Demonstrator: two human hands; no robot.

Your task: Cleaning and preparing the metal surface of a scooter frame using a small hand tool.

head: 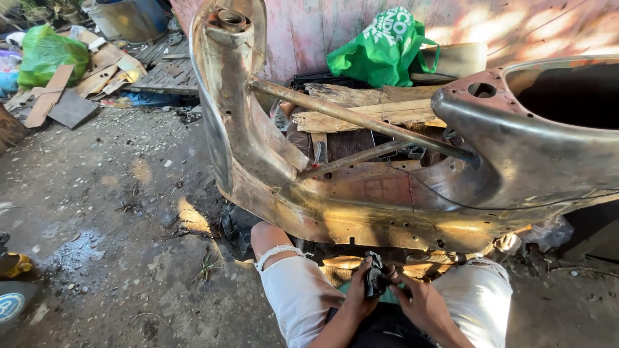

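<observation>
On the far left I see a green bag (45,53) lying by some flat cardboard scraps (61,96), and the dirt ground (116,212) has a wet patch on it. These are well away from me.

Next comes the big rusty metal frame (361,200). It stands right in front of my knees. A long metal bar (361,119) runs across it, and old wooden planks (361,109) lie behind. Another green bag (383,48) sits up against the pink wall (309,32).

I think a few things could go wrong here. The frame has thin, rough edges close to my bare knee, so a bump could scratch me. The frame only rests on the ground, so a hard push might tip it. The small thing in my hands could also slip and drop into the dirt.

Now my hands, down low between my legs. My left hand (358,296) is curled up, with its fingers pinching a dark cloth (375,277). The cloth is bunched up just under the bottom edge of the frame. My right hand (422,303) is half closed and touches the same cloth from the other side. I cannot tell if it really grips it.
</observation>
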